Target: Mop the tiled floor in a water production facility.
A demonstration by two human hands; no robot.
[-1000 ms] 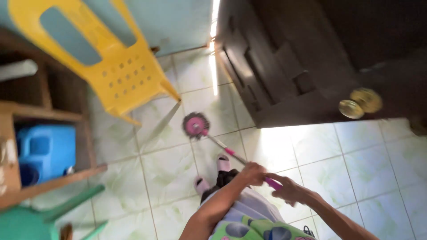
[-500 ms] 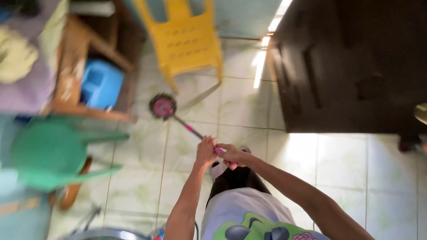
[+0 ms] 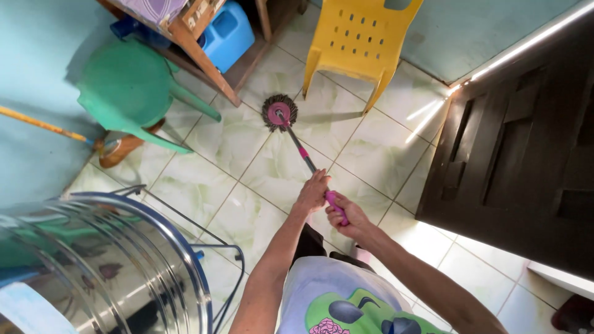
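Both hands were closed around the mop's pole: the left hand wrapped the shaft higher up toward the head, and the right hand clamped the pink grip at the near end, just behind the left, the two almost touching. From where I watched, the spin mop ran from the hands toward 11 o'clock, its round dark stringy head lying flat on the pale green tiled floor. That head sat just in front of the yellow plastic chair, which stood at 12 o'clock, near its left front leg. At 10 o'clock a green plastic chair lay tipped against the wall, and beyond it a blue jerrycan rested on the lower shelf of a wooden table. A dark wooden door filled the 3 o'clock side. At 8 o'clock I saw a shiny steel drum with a blue rim.
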